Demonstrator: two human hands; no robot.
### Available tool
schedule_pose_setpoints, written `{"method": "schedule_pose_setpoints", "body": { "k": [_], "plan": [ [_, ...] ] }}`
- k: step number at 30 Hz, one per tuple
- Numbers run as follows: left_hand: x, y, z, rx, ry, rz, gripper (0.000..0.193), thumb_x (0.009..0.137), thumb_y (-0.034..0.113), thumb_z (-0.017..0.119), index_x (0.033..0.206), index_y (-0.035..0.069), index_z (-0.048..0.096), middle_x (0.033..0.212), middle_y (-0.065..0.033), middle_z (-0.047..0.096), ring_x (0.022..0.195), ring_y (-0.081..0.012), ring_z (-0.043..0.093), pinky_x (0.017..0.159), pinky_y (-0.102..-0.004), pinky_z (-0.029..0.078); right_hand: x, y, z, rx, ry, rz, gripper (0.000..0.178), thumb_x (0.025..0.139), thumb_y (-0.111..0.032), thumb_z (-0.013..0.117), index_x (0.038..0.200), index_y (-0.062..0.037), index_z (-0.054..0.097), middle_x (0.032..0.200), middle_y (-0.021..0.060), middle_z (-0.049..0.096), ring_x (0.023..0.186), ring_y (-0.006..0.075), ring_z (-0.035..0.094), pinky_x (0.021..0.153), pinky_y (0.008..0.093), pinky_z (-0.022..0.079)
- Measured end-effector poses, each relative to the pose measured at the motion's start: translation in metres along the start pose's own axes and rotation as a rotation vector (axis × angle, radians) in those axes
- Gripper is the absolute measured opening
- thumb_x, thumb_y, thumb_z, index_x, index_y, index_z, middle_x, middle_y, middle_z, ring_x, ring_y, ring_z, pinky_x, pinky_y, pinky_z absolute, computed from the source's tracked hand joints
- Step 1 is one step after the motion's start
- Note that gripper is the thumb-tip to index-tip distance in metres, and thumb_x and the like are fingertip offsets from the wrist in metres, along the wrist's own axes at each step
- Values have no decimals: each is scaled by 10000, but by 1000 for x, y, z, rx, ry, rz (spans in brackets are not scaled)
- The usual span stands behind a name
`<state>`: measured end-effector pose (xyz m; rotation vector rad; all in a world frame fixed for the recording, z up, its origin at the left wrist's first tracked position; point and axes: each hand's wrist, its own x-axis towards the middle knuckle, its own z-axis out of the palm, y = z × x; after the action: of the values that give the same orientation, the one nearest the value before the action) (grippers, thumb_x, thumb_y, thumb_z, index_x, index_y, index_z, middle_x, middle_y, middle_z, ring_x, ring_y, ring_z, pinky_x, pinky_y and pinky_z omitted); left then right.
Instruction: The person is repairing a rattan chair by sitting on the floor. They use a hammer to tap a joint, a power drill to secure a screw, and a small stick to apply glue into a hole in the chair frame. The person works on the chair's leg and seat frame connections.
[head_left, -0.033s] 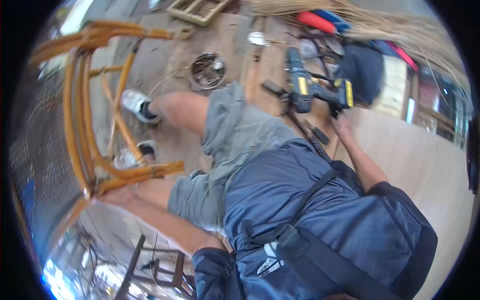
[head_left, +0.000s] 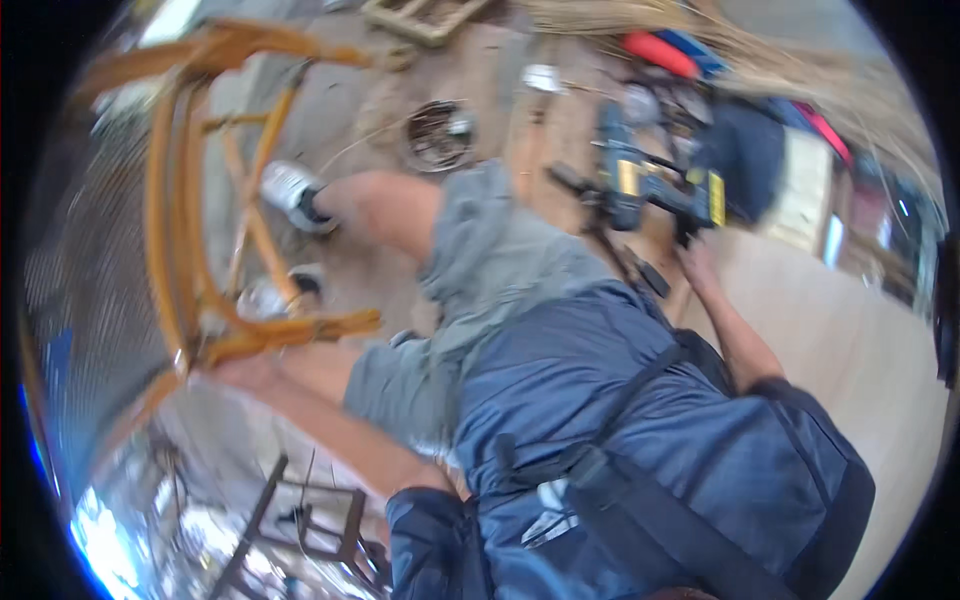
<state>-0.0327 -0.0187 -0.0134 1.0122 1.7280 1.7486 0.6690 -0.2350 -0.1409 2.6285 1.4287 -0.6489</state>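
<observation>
A bent rattan chair frame (head_left: pixel 165 240), yellow-brown with bound joints, stands on the left, its crossed struts beside my shoes. My left hand (head_left: pixel 243 372) grips its near lower corner; the fingers are partly hidden against the poles. On the right, my right hand (head_left: pixel 697 262) reaches to a dark piece just below the yellow-and-black base of a cordless power tool (head_left: pixel 622 180). That hand is smeared by motion, so whether its fingers close on the dark piece cannot be made out. The tool lies on the wooden boards.
A round tin of scraps (head_left: pixel 438 136) stands beyond my knee. Dark hand tools (head_left: pixel 625 262) lie by my hip. Long cane strands (head_left: pixel 790 55) spread across the far right, near a red object (head_left: pixel 660 53). A pale board (head_left: pixel 820 330) lies at right, a dark wooden frame (head_left: pixel 300 515) at lower left.
The whole view has shifted slightly, so most things appear a little farther right and lower. My left hand stays at the chair frame's corner, my right beside the power tool.
</observation>
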Motion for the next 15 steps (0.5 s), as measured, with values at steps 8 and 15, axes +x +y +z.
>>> {"method": "schedule_pose_setpoints", "body": {
  "k": [8, 15],
  "plan": [
    [6, 6, 31, -515, 278, -124, 385, 901, 361, 510, 1113, 40, 530, 1004, -57, 588, 832, -184, 558, 748, -304, 452, 15, 9, -48, -225, -579, -443, 415, 770, -170, 598, 1149, -17, 525, 831, 92, 575, 771, 229, 571, 696, 335, 462],
    [-12, 6, 22, -382, 321, -162, 364, 938, 350, 453, 1152, 58, 484, 978, -60, 589, 865, -151, 564, 760, -289, 450, -11, -113, -131, 379, -663, 99, 265, 739, -116, 581, 984, -31, 525, 585, 25, 470, 448, 142, 487, 403, 285, 416]
  ]
}}
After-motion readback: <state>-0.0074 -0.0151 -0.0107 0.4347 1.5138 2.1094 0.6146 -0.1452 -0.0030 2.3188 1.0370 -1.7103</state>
